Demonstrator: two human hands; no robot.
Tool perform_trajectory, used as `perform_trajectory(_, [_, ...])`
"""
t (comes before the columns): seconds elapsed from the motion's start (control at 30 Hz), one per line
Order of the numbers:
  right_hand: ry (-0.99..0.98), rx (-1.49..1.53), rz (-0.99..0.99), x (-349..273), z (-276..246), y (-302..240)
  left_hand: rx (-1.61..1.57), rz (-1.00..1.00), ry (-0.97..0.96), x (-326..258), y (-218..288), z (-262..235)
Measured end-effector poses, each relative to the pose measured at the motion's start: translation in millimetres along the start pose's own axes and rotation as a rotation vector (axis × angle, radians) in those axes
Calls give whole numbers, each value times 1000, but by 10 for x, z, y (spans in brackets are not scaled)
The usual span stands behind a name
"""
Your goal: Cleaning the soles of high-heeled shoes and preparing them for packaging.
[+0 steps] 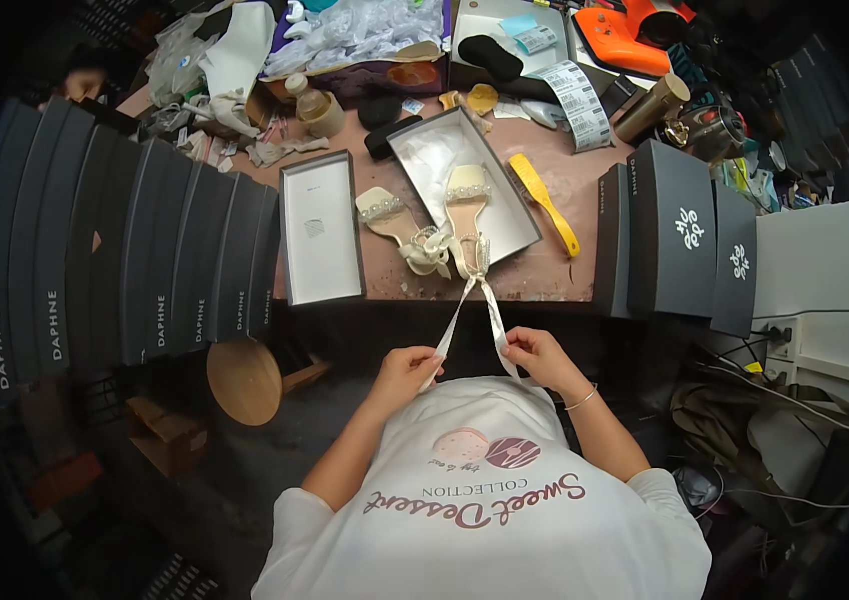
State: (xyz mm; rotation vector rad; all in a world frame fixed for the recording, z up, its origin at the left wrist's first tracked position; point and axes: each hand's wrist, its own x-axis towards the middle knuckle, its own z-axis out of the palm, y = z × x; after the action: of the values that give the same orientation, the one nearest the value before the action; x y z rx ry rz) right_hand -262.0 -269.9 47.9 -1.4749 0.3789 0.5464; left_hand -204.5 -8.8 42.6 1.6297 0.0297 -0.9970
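Both grips are pinched closed: the left hand (407,373) holds one end of a white ribbon (452,328), the right hand (538,357) the other, some fingertips hidden. The ribbon is knotted on a sandal (465,216) overlapping a box (510,216) with white wrapping (428,162) inside; its mate (398,222) lies alongside.

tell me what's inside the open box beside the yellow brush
White wrapping shows inside the open box, which a pearl-strapped sandal partly overlaps. What lies beneath the wrapping and sandal is covered.
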Motion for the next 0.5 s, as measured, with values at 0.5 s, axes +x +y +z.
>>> perform_trajectory(0.5, [588, -460, -496, 411, 309, 33, 773, 522, 341, -50, 62, -227])
